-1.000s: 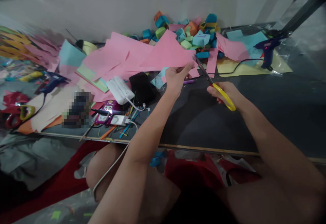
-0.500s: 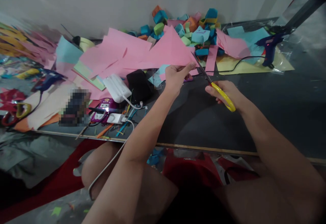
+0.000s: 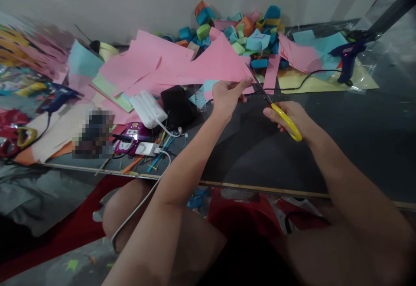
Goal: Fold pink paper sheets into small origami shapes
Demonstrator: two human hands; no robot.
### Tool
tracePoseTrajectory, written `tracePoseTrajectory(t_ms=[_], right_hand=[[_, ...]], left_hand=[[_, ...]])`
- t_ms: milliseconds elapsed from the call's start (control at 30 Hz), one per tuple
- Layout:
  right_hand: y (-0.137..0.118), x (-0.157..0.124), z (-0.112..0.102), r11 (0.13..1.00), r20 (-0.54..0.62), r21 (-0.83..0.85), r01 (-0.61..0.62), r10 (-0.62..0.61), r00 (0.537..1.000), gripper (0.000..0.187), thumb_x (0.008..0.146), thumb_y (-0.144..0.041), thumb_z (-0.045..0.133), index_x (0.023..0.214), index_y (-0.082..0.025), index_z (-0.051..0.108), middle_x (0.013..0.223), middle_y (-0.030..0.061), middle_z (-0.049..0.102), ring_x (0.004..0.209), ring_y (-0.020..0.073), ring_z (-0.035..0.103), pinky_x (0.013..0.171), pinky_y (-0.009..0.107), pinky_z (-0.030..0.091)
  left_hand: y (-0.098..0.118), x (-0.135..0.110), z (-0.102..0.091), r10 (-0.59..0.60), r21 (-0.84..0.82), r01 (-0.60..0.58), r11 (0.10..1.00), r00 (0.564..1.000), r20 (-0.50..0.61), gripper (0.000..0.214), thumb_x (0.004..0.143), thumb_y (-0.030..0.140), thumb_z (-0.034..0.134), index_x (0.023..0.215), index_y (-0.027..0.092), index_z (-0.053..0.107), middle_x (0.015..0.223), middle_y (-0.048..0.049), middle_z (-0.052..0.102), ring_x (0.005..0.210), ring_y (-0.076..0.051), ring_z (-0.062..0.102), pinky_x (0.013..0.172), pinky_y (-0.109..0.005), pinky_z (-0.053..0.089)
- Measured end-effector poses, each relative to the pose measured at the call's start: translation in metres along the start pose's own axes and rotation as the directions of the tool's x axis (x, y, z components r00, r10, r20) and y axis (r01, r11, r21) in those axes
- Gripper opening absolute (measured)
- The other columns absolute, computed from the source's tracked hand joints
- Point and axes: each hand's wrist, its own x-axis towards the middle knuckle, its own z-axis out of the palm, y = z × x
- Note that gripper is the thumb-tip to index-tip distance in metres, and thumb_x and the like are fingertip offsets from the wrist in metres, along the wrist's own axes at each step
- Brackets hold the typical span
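Observation:
My left hand (image 3: 229, 95) pinches the lower right edge of a pink paper sheet (image 3: 217, 60), thumb on top. Yellow-handled scissors (image 3: 286, 122) are gripped in my right hand (image 3: 289, 115), their blades pointing up and left to the sheet's right edge beside my left thumb. Whether the blades are fully closed on the paper I cannot tell. Just behind the blades lies a narrow pink paper strip (image 3: 272, 73). Under the held sheet, more pink sheets (image 3: 143, 60) spread to the left.
Folded paper pieces (image 3: 240, 39) are heaped against the wall. A blue glue gun (image 3: 349, 60) stands at right on yellow paper (image 3: 302, 82); another glue gun (image 3: 61, 99) lies left. A white power bank (image 3: 147, 109), black phone-like object (image 3: 177, 104) and purple power strip (image 3: 133, 136) with cords lie left.
Both hands have stayed almost in place, with the scissors still at the sheet's right edge. The whole view has shifted slightly.

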Motion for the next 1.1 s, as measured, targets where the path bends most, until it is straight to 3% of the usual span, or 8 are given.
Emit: tracePoseTrajectory(t_ms=[100,200,367,600,1100], right_hand=[[-0.006,-0.002,-0.001,0.987,0.036,-0.147,-0.06,0.066,0.997,0.064,0.074,-0.084,0.065,0.065,-0.022,0.053,0.056,-0.001,0.049,0.046,0.013,0.052,0.041,0.027,0.038],[-0.012,-0.002,-0.003,0.984,0.058,-0.162,-0.072,0.083,0.995,0.064,0.074,-0.085,0.063,0.068,-0.022,0.053,0.058,-0.0005,0.049,0.048,0.0134,0.053,0.045,0.028,0.041],[-0.011,-0.002,-0.004,0.993,0.074,-0.122,0.004,0.005,0.997,0.065,0.073,-0.085,0.064,0.072,-0.021,0.051,0.063,-0.0007,0.049,0.055,0.0117,0.047,0.05,0.028,0.035],[-0.014,-0.005,-0.003,0.998,0.107,-0.064,-0.005,0.012,0.994,0.067,0.069,-0.086,0.069,0.073,-0.022,0.049,0.065,-0.0021,0.045,0.058,0.0112,0.043,0.053,0.028,0.033],[-0.016,-0.01,-0.001,0.978,0.076,-0.209,-0.01,0.027,0.997,0.073,0.077,-0.095,0.044,0.075,-0.022,0.047,0.067,-0.0021,0.04,0.062,0.0116,0.034,0.059,0.031,0.026]], left_hand=[[0.001,-0.001,0.0,0.002,0.017,-0.002,1.0,1.0,-0.006,0.033,0.08,0.046,0.083,0.076,0.014,0.076,0.062,-0.0005,0.069,0.046,-0.004,0.053,0.051,-0.02,0.043],[0.002,-0.001,0.0,-0.003,0.04,0.003,0.999,1.0,0.003,0.031,0.08,0.044,0.083,0.078,0.014,0.076,0.059,-0.0002,0.069,0.046,-0.005,0.052,0.05,-0.02,0.042],[0.003,0.0,0.0,0.009,0.037,-0.009,0.999,1.0,0.01,0.031,0.082,0.044,0.081,0.079,0.014,0.076,0.068,-0.0029,0.074,0.045,-0.003,0.048,0.05,-0.02,0.041],[0.002,0.001,-0.001,0.013,0.061,-0.014,0.998,1.0,0.014,0.031,0.083,0.044,0.08,0.08,0.013,0.076,0.074,-0.0046,0.077,0.045,-0.002,0.048,0.049,-0.02,0.04],[-0.004,0.002,-0.001,0.031,0.126,-0.033,0.991,0.999,0.016,0.04,0.085,0.056,0.075,0.076,0.017,0.075,0.074,-0.0046,0.077,0.045,-0.004,0.044,0.047,-0.022,0.039]])
